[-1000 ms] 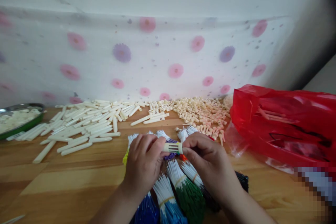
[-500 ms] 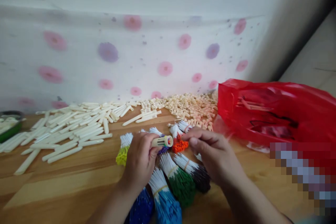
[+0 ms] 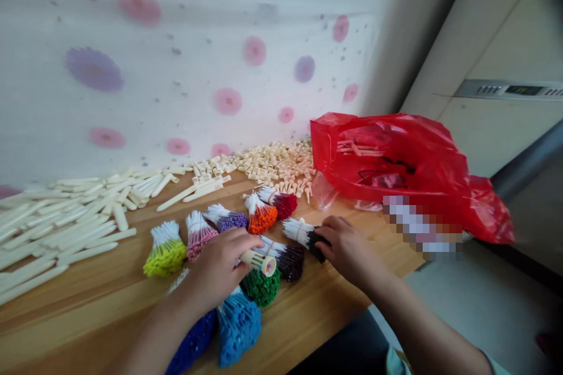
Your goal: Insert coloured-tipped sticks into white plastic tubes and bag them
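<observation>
My left hand (image 3: 222, 258) is closed around a cream multicolour pen barrel (image 3: 258, 260), its round end facing me with coloured bits inside. The fingers of my right hand (image 3: 347, 249) pinch the black ends of a banded bundle of black pen refills (image 3: 301, 231); whether they grip one or several is hidden. Between and around the hands lie more bundles with white stems: dark purple (image 3: 288, 258), green (image 3: 266, 288), light blue (image 3: 240, 325), dark blue (image 3: 196, 340), yellow (image 3: 165, 255), pink (image 3: 197, 233), violet (image 3: 232, 220), orange (image 3: 263, 215) and red (image 3: 285, 203).
Loose cream pen barrels (image 3: 83, 211) cover the left of the wooden table (image 3: 109, 299). Small cream pen parts (image 3: 277, 161) are heaped against the flowered wall covering (image 3: 197, 58). An open red plastic bag (image 3: 435, 158) sits at the right, near the table's edge.
The view has swung right, bringing the table's right edge and floor into sight. My right hand has moved from beside the barrel's end down to the black refills. My left hand still holds the barrel.
</observation>
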{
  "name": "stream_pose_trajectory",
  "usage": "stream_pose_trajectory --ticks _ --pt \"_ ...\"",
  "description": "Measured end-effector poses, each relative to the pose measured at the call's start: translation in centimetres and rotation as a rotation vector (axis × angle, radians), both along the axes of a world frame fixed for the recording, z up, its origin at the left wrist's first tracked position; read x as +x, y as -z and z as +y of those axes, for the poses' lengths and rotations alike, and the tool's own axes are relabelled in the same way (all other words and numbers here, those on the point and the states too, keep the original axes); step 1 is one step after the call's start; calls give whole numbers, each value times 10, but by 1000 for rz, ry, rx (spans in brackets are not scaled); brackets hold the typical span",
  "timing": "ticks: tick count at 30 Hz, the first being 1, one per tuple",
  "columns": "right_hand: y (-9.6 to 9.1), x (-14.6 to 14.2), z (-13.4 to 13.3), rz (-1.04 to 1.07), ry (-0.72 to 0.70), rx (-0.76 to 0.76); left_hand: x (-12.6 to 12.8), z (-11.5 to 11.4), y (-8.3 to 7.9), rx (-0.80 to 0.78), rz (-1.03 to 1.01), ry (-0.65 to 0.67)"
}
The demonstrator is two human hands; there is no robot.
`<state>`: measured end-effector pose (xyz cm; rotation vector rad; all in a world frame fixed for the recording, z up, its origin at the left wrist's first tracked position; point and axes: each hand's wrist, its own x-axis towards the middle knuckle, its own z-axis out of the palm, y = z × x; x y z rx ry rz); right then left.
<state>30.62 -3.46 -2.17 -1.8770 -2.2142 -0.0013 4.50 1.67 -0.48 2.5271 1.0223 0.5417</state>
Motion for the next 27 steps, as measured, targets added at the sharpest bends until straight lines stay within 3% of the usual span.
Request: stream_pose_trajectory --ticks 5,11,21,27 --pt "-6 -11 6 -132 42 -17 42 1 -14 42 246 216" --pt "-9 -5 16 -218 -84 -91 86 11 -14 73 388 263" --pt "-16 -1 25 -158 -41 -144 85 12 -1 83 419 257" --pt "-17 2 23 -102 -41 -137 85 10 -6 72 430 248"
